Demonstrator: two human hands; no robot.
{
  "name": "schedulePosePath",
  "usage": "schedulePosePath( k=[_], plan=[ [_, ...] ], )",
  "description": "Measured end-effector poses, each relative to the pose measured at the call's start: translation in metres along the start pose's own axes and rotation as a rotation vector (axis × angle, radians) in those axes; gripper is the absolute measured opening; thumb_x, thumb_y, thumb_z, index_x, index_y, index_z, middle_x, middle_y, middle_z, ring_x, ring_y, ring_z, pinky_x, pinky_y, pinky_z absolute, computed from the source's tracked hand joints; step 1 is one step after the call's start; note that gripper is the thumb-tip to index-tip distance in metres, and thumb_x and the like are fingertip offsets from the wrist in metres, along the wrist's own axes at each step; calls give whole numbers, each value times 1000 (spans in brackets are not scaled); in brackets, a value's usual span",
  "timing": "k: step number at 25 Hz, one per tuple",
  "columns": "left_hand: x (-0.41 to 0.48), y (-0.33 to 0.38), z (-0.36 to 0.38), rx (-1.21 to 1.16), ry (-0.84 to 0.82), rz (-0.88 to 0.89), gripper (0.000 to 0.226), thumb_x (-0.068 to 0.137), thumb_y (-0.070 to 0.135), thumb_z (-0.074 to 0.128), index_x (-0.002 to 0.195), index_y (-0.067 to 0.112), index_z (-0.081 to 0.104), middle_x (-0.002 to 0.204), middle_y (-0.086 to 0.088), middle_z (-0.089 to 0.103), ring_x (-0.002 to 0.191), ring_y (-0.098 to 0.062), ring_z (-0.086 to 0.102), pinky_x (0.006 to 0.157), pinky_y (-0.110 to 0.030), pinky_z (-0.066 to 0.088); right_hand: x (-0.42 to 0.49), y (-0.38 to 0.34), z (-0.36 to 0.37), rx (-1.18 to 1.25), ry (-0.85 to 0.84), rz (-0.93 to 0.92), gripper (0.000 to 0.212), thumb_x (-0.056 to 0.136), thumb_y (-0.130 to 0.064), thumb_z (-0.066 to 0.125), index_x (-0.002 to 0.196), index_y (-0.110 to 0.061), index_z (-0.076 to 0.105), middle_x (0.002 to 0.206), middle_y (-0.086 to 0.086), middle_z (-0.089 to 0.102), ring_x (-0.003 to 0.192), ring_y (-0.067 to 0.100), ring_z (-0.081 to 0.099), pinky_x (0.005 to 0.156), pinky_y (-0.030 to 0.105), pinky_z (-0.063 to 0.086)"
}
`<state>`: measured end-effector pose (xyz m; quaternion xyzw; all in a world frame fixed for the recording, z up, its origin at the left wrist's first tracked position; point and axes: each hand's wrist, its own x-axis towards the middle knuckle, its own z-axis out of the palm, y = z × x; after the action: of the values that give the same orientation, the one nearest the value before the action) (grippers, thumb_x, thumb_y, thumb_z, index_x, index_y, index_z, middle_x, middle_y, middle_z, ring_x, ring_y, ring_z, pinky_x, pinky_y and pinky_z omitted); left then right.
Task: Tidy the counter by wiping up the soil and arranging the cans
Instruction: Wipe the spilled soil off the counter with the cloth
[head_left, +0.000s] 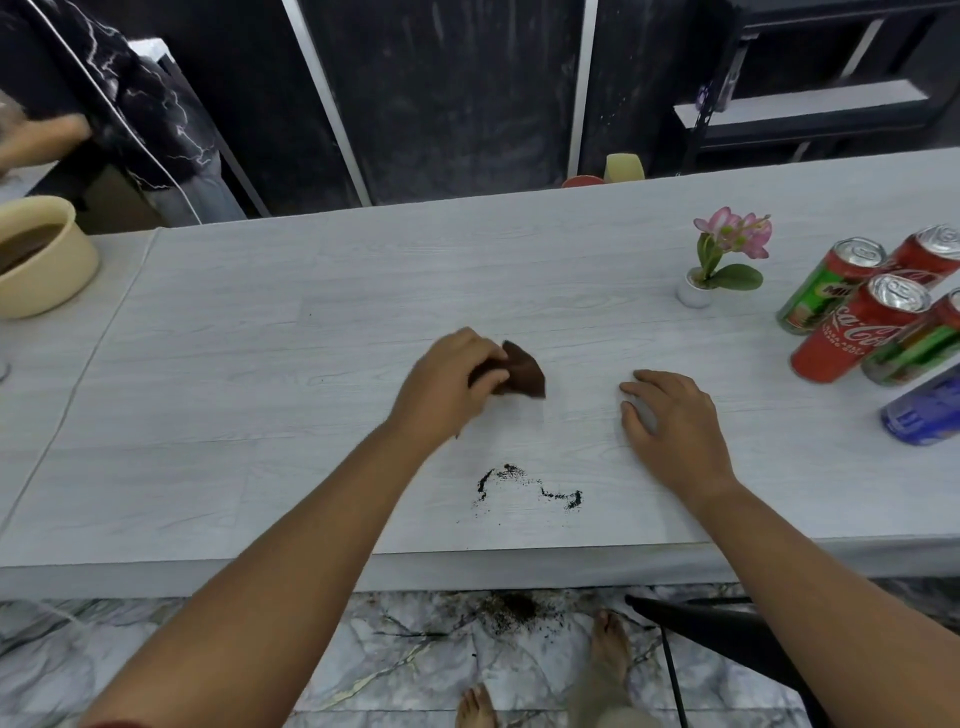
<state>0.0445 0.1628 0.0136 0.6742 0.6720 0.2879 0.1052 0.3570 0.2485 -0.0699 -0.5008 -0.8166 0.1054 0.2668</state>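
My left hand (447, 382) grips a dark brown cloth (524, 370) just above the middle of the pale wood-grain counter (260, 374). My right hand (670, 421) rests flat on the counter to the right of the cloth, fingers spread, holding nothing. A thin curved trail of dark soil (519, 486) lies on the counter nearer the front edge, between my two forearms. At the far right stand several drink cans: a green Milo can (826, 286), a red Coca-Cola can (857, 335), more red and green ones behind, and a blue can (924, 413) lying on its side.
A small potted pink flower (722, 260) stands left of the cans. A beige bowl of soil (36, 260) sits at the counter's left end. Spilled soil (514, 610) lies on the marble floor near my bare feet. A black chair (737, 634) stands at lower right. Another person's arm (41, 137) shows at far left.
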Motion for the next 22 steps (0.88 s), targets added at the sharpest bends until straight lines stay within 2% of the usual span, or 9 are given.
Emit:
schedulePosePath(
  k=[4, 7, 11, 13, 14, 16, 19, 22],
  plan=[
    [4, -48, -3, 85, -23, -186, 20, 100, 23, 75, 119, 17, 76, 111, 1, 66, 106, -24, 61, 91, -41, 53, 0, 1, 0, 8, 7, -6, 27, 95, -19, 78, 121, -18, 81, 135, 5, 73, 128, 28, 63, 105, 47, 47],
    [-28, -53, 7, 81, 5, -218, 21, 98, 25, 77, 117, 17, 77, 106, 2, 67, 103, -22, 62, 89, -43, 54, -1, 3, 2, 4, 12, -13, 27, 95, -20, 77, 121, -18, 81, 135, 5, 73, 128, 28, 62, 105, 49, 48],
    [-82, -20, 21, 60, 8, -150, 21, 97, 32, 77, 116, 23, 76, 104, 10, 66, 98, -16, 61, 84, -34, 53, 0, 4, 4, 5, 20, -19, 26, 94, -20, 77, 121, -18, 81, 134, 6, 73, 127, 30, 63, 104, 50, 49],
    [-108, -3, 21, 6, 9, -177, 19, 98, 35, 76, 114, 27, 75, 103, 19, 62, 94, -2, 58, 80, -21, 50, 0, 5, 5, 6, 23, -22, 27, 94, -20, 77, 121, -18, 80, 134, 5, 73, 127, 29, 63, 104, 50, 49],
    [-116, 0, 16, -34, 47, -226, 16, 98, 35, 76, 112, 29, 73, 101, 22, 59, 92, 1, 59, 78, -12, 46, 0, 6, 5, 5, 25, -25, 27, 94, -19, 77, 121, -18, 80, 134, 6, 73, 127, 29, 63, 104, 50, 49],
    [-123, -4, -1, -62, 200, -333, 13, 98, 34, 76, 108, 28, 70, 98, 20, 56, 91, 5, 59, 74, -5, 42, -1, 6, 5, 0, 26, -30, 27, 94, -20, 77, 121, -17, 80, 133, 6, 73, 126, 29, 63, 103, 50, 50],
    [-135, -22, -27, 46, 328, -498, 12, 99, 28, 75, 105, 21, 67, 99, 10, 57, 81, -3, 58, 67, -13, 43, 0, 6, 6, -1, 17, -42, 27, 96, -20, 76, 122, -17, 80, 134, 6, 73, 127, 29, 62, 104, 49, 49],
    [-155, -24, -17, 149, 290, -619, 12, 101, 20, 72, 103, 10, 65, 97, -1, 58, 77, -20, 62, 61, -32, 49, 0, 7, 6, -5, 12, -38, 28, 96, -21, 75, 123, -16, 80, 135, 7, 72, 128, 29, 62, 104, 49, 49]
  ],
)
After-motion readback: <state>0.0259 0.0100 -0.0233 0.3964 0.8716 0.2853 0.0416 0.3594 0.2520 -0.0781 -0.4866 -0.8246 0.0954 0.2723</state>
